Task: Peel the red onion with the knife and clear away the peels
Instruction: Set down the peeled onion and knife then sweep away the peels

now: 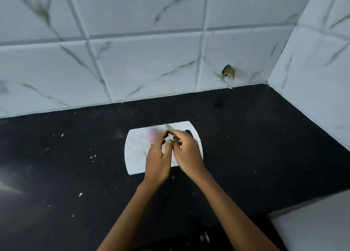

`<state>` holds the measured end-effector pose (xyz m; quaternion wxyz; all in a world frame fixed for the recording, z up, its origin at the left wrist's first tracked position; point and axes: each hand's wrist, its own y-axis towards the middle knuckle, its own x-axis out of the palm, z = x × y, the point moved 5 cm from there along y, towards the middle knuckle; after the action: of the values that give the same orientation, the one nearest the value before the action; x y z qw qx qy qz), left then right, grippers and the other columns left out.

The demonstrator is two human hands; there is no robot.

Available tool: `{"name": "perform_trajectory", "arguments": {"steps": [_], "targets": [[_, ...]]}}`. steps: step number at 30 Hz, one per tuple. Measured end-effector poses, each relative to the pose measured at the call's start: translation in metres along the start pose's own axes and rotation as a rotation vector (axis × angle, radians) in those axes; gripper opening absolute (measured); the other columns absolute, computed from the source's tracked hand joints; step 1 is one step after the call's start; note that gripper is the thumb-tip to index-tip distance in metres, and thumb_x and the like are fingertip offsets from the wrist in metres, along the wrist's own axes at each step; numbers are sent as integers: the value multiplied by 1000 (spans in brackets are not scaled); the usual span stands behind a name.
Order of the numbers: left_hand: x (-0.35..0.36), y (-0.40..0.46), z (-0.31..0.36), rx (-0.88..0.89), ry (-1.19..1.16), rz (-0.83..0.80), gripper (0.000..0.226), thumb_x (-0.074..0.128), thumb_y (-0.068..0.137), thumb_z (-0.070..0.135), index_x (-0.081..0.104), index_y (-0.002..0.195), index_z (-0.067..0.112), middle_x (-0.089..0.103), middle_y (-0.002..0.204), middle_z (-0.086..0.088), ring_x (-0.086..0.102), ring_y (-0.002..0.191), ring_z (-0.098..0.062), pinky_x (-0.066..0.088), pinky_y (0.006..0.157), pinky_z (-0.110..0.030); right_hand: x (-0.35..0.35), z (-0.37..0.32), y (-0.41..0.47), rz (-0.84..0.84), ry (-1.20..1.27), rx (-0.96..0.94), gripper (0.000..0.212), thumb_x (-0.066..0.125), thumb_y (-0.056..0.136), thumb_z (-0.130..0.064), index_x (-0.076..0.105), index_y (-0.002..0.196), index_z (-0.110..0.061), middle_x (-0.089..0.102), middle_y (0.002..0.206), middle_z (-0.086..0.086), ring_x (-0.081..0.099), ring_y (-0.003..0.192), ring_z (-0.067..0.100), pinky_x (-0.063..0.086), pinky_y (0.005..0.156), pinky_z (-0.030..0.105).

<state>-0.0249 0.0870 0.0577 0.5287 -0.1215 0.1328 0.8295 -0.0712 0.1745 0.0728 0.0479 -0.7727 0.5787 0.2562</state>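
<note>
1. No text, label, brand, no. or sign can be read anywhere in the head view.

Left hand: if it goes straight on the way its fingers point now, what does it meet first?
Most likely the onion. The left hand points away from the person over the board, and the onion lies just past its fingers. Blur hides whether they already touch it; the height is also unclear.
</note>
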Motion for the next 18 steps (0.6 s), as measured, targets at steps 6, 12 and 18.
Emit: {"name": "perform_trajectory", "arguments": {"steps": [6, 12, 18], "targets": [[-22, 36, -62, -49, 168, 19, 48, 57, 91, 16, 45, 137, 17, 49, 140, -2, 41, 126, -12, 31, 100, -21, 27, 48, 29, 9, -307, 129, 35, 53, 88, -7, 59, 122, -9, 61, 118, 7, 56, 112, 22, 46, 94, 32], [-24, 71, -95, -148, 235, -13, 63, 68, 85, 27, 40, 139, 16, 46, 140, -6, 43, 126, -22, 35, 101, -29, 31, 92, 46, -114, -758, 277, 40, 52, 91, -21, 47, 131, -15, 45, 132, 6, 43, 120, 27, 40, 97, 39], [-15, 94, -112, -184, 336, -14, 68, 72, 80, 35, 41, 138, 19, 47, 136, -5, 45, 123, -23, 41, 96, -31, 39, 116, 53, -174, -855, 230, 22, 47, 94, -13, 56, 113, -11, 46, 135, 7, 49, 110, 25, 43, 88, 34]]}}
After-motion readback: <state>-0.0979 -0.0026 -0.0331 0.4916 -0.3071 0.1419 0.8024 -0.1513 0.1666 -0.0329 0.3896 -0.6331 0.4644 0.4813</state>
